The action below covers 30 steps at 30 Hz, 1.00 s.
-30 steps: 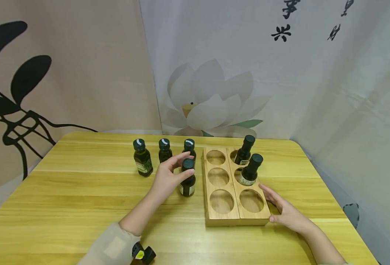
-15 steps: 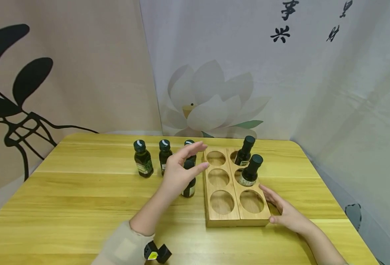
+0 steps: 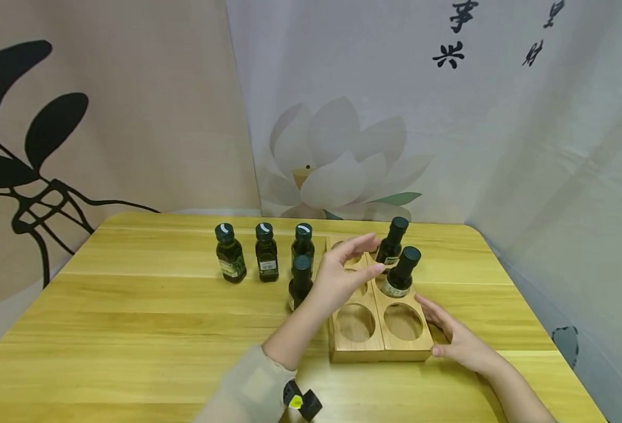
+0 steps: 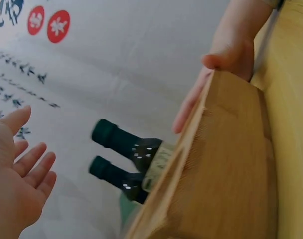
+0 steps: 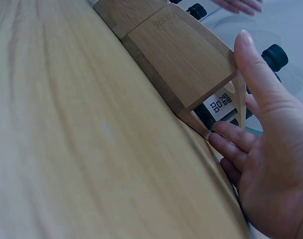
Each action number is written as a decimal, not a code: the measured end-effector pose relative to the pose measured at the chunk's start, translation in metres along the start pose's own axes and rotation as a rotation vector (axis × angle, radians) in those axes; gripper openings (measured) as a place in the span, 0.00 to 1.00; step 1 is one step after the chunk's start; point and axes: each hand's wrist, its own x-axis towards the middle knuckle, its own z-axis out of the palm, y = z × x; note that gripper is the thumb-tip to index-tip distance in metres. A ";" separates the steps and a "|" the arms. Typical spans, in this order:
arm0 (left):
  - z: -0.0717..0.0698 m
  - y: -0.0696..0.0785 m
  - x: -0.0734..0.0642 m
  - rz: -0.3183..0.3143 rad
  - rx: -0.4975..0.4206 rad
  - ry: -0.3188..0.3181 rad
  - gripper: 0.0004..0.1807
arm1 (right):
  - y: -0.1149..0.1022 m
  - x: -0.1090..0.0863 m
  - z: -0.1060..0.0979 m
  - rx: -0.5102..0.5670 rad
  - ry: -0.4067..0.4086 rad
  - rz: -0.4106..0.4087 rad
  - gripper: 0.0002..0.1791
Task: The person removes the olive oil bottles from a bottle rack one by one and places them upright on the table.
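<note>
"Head view, and here's the left hand, right of centre, hanging over the wooden rack with thumb and fingers parted — nothing in its grip!"

"And the right hand, lower right?"

"Fingers loosely spread against the rack's side, thumb by the near corner. No clench there; I'd call it steadying. How hard it presses, I can't tell."

"Where are the bottles?"

"Two in the rack's right column: the far bottle up top, the nearer bottle in the middle, just beside the left thumb. The lowest hole there is bare. Over on the table, four squat bottles stand left of centre, the frontmost partly behind the left forearm."

"So what's the step?"

"Looks like a reach for the nearer bottle's neck. Taking it would call for lining up, pinching thumb to fingers, then a straight lift — with the rack held steady."
</note>
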 end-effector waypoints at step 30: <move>0.055 -0.048 0.037 -0.175 0.071 -0.183 0.27 | -0.006 0.001 0.000 0.030 -0.020 -0.024 0.45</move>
